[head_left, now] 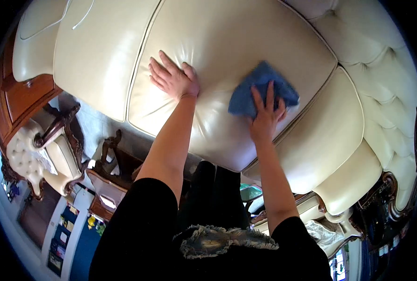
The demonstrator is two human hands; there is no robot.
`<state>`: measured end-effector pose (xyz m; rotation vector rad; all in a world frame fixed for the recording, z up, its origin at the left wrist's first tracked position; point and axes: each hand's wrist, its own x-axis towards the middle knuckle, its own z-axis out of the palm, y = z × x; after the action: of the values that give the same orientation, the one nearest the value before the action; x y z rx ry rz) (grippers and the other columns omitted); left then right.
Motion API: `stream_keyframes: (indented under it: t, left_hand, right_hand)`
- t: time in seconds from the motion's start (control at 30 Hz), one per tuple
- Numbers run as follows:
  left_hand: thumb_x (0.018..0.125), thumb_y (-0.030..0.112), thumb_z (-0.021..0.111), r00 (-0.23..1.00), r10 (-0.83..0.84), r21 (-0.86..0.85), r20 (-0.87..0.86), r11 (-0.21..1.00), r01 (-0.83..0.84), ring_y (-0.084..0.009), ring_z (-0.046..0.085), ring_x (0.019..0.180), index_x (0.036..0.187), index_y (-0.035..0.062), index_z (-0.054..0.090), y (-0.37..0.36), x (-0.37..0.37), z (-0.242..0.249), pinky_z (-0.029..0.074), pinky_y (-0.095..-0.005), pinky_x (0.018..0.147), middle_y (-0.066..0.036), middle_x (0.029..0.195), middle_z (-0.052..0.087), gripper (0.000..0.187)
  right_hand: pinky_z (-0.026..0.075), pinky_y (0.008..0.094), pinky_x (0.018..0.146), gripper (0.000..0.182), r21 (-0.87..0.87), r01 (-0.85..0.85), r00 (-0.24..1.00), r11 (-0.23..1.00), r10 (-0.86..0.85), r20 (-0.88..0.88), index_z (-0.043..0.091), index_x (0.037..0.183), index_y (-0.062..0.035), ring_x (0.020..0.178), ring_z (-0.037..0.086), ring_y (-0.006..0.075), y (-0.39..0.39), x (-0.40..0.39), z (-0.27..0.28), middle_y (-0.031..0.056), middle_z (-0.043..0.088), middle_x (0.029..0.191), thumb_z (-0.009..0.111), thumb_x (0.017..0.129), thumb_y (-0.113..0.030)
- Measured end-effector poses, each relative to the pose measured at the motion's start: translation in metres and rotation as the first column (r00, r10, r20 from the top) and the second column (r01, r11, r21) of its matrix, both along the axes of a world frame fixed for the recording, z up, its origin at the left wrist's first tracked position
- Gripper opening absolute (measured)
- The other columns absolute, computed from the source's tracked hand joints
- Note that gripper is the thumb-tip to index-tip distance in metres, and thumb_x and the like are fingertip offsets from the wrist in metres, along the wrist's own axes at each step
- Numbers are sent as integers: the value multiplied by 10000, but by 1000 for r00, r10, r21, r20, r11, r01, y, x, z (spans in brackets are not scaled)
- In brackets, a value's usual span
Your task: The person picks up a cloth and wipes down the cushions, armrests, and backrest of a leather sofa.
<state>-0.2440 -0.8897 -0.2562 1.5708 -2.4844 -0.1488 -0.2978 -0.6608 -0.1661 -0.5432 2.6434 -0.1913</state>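
A cream leather sofa cushion point(217, 42) fills the upper middle of the head view. My left hand point(173, 78) presses flat on it with fingers spread, and the leather wrinkles around the palm. To the right, my right hand point(266, 111) lies with its fingers apart on a folded blue cloth point(246, 96), pressing it against the same cushion near the seam. The cloth's far corner points up, and part of it is hidden under the fingers.
A tufted backrest point(377, 70) runs along the right. White cables point(44, 32) lie on the cushion at upper left. Below left stand a wooden cabinet point(28, 96), a carved armchair point(60, 157) and a wooden table point(103, 187). Another carved seat point(332, 229) is at lower right.
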Motion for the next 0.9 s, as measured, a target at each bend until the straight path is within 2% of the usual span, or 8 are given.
stream_keyframes:
  t: [0.07, 0.13, 0.33, 0.43, 0.53, 0.73, 0.8, 0.9]
  left_hand:
    - [931, 415, 446, 1000, -21, -32, 13, 999, 22, -376, 172, 1487, 1591, 173, 195, 1, -2, 3, 101, -543, 1212, -201, 1604, 198, 746]
    - [921, 399, 465, 1000, -6, -21, -4, 1000, 6, -382, 174, 1484, 1590, 168, 200, 0, -1, 2, 99, -544, 1211, -196, 1605, 199, 756]
    - [887, 359, 508, 1000, -4, -13, 4, 1000, 4, -376, 179, 1483, 1584, 153, 227, -1, -3, 3, 103, -549, 1208, -195, 1606, 197, 779]
    - [878, 353, 515, 1000, -9, -2, 2, 1000, 9, -375, 180, 1483, 1582, 149, 232, 0, -3, 4, 108, -548, 1207, -196, 1605, 198, 786]
    - [873, 355, 516, 1000, -11, -2, 3, 1000, 11, -378, 178, 1483, 1580, 143, 236, -1, -4, 4, 107, -547, 1206, -195, 1606, 197, 789]
    - [895, 375, 480, 1000, -16, -12, 13, 1000, 16, -381, 171, 1484, 1583, 135, 221, -2, -3, -2, 94, -553, 1206, -197, 1610, 186, 773]
    - [846, 358, 513, 1000, -20, 8, -21, 1000, 20, -389, 144, 1495, 1583, 153, 225, -3, -1, -3, 93, -577, 1199, -199, 1611, 184, 818]
    - [855, 365, 512, 1000, -15, 21, 9, 1000, 15, -389, 131, 1499, 1587, 153, 205, -3, 0, -2, 85, -574, 1202, -197, 1617, 164, 821]
  right_hand:
    - [176, 574, 1150, 962, -8, -3, 999, 1000, 3, -46, 444, 1442, -467, 1371, 294, 378, -26, -34, -10, -22, 191, 1662, 844, 601, -230]
    - [169, 572, 1155, 938, -114, -29, 970, 993, 1, -244, 416, 1459, -472, 1429, 262, 340, -50, -68, -20, -15, 205, 1656, 835, 639, -289]
    - [180, 590, 1153, 917, -127, -137, 921, 982, 79, -382, 405, 1465, -466, 1479, 241, 300, -85, -134, -36, 1, 242, 1642, 790, 634, -513]
    - [194, 596, 1146, 937, -141, -141, 904, 980, 69, -422, 401, 1467, -467, 1473, 253, 308, -86, -136, -43, 3, 255, 1636, 778, 613, -545]
    - [207, 575, 1137, 854, -125, -124, 906, 984, 61, -419, 414, 1472, -450, 1448, 299, 338, -87, -135, -45, -8, 279, 1629, 692, 669, -536]
    - [189, 555, 1146, 880, -130, -131, 902, 983, 63, -427, 425, 1466, -444, 1440, 299, 327, -86, -134, -49, -2, 296, 1621, 704, 636, -527]
    - [181, 552, 1151, 880, -141, -130, 903, 981, 59, -425, 426, 1466, -442, 1440, 296, 325, -86, -133, -49, -2, 294, 1621, 708, 635, -518]
    - [166, 550, 1162, 875, -145, -125, 905, 981, 53, -421, 428, 1464, -438, 1438, 294, 324, -86, -131, -49, -2, 294, 1620, 708, 638, -507]
